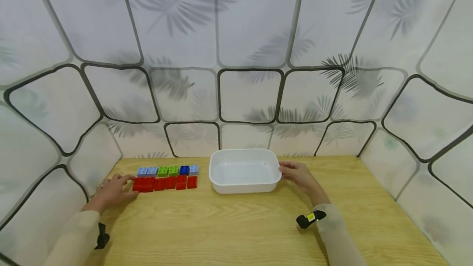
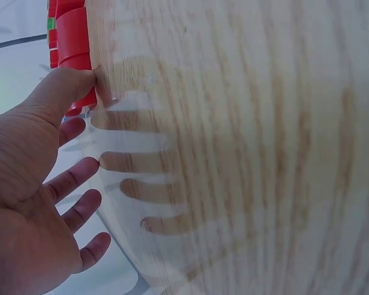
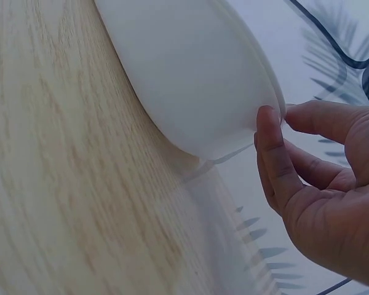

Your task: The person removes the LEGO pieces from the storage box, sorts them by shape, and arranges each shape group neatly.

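At the left end of a row of red toy building bricks (image 1: 170, 182), my left hand (image 1: 112, 193) has its thumb and index finger on either side of the endmost red brick (image 2: 74, 37), pinching it. The other fingers of that hand spread apart above the wood. A white plastic tub (image 1: 244, 188), with nothing inside, stands upright right of the bricks. My right hand (image 1: 301, 175) pinches the rim at its right end between thumb and fingers; in the right wrist view the tub's outer wall (image 3: 190, 74) shows beside the fingers.
Behind the red row runs a second row of bricks: light blue (image 1: 147, 171), green (image 1: 168, 170) and dark blue (image 1: 184, 170). All lie on a wooden table (image 1: 221, 229). Patterned fabric walls (image 1: 247, 93) close off the back and both sides.
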A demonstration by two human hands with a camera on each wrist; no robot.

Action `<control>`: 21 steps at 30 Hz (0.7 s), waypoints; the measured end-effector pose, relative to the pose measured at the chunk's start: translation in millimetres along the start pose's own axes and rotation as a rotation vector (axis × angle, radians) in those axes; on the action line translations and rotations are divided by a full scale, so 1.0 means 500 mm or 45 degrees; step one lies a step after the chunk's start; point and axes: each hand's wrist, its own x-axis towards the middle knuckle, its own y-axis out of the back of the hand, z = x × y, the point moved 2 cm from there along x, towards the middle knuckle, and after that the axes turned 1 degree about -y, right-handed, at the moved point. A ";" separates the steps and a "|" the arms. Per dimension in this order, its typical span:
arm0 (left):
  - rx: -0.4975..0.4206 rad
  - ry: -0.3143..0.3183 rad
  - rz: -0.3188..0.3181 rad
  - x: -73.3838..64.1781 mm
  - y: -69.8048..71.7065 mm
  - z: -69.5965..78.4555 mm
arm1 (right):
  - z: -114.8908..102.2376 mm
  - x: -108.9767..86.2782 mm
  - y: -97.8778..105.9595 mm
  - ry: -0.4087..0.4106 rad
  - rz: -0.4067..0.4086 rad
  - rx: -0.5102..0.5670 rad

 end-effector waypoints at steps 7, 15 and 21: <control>-0.002 0.035 -0.028 0.001 -0.001 0.009 | -0.003 -0.016 0.000 -0.012 0.013 -0.027; 0.001 0.039 -0.037 -0.002 0.014 0.019 | -0.016 -0.014 0.007 -0.009 0.014 -0.069; -0.005 -0.080 0.008 -0.005 0.026 0.036 | -0.023 -0.018 0.025 -0.054 0.076 -0.164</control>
